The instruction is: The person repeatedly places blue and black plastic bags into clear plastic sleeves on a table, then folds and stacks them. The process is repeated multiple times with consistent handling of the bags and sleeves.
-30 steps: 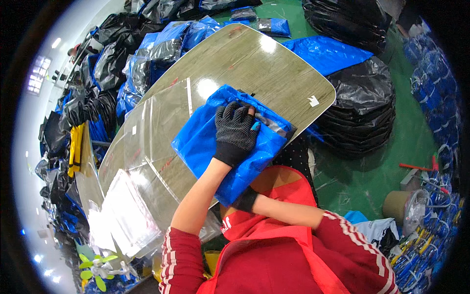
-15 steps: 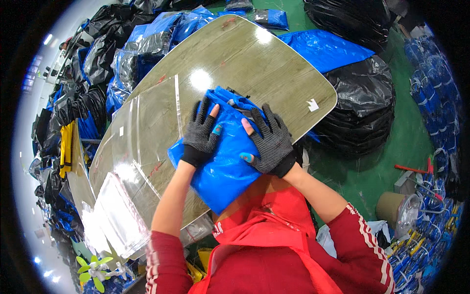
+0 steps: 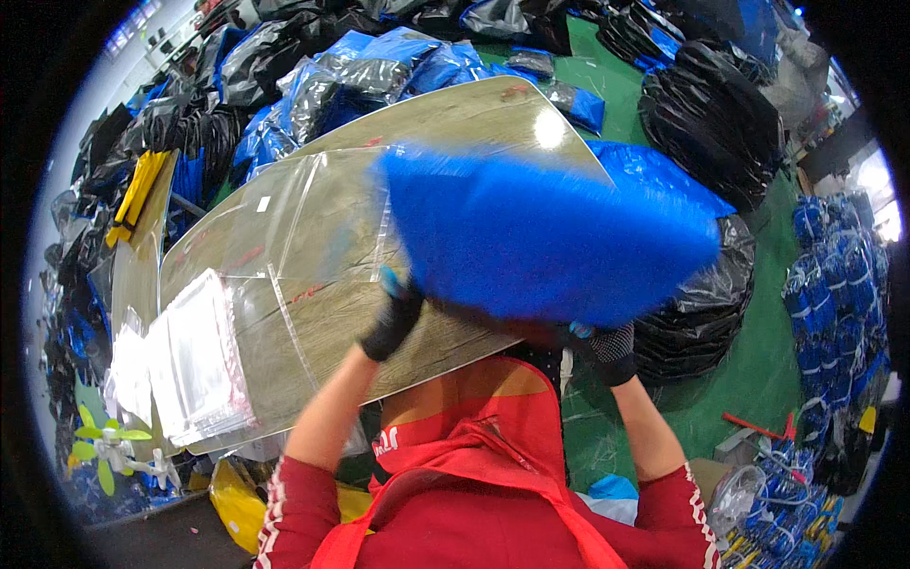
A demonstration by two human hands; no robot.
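Observation:
A folded blue plastic sheet (image 3: 540, 237) is lifted over the wood-patterned tabletop, spread wide and smeared by motion. My right hand (image 3: 609, 353), in a dark dotted glove, grips its lower edge on the right, fingers partly hidden under it. My left hand (image 3: 393, 321), gloved too, is at the sheet's lower left edge. Its blue-tipped thumb points up, and its other fingers are blurred or hidden behind the sheet. Clear plastic bags (image 3: 256, 218) lie flat on the left of the tabletop (image 3: 445, 351).
A stack of shiny clear packets (image 3: 194, 356) lies at the tabletop's left end, above a small green-bladed fan (image 3: 109, 436). Blue and black bundles (image 3: 370, 76) pile up beyond. Black stacks (image 3: 711, 123) stand on the green floor at right, near tied blue bundles (image 3: 834, 275).
The blue sheet has come up off the tabletop and swung right, opening wider. My right hand has moved right and down to its lower edge. My left hand no longer lies flat on it.

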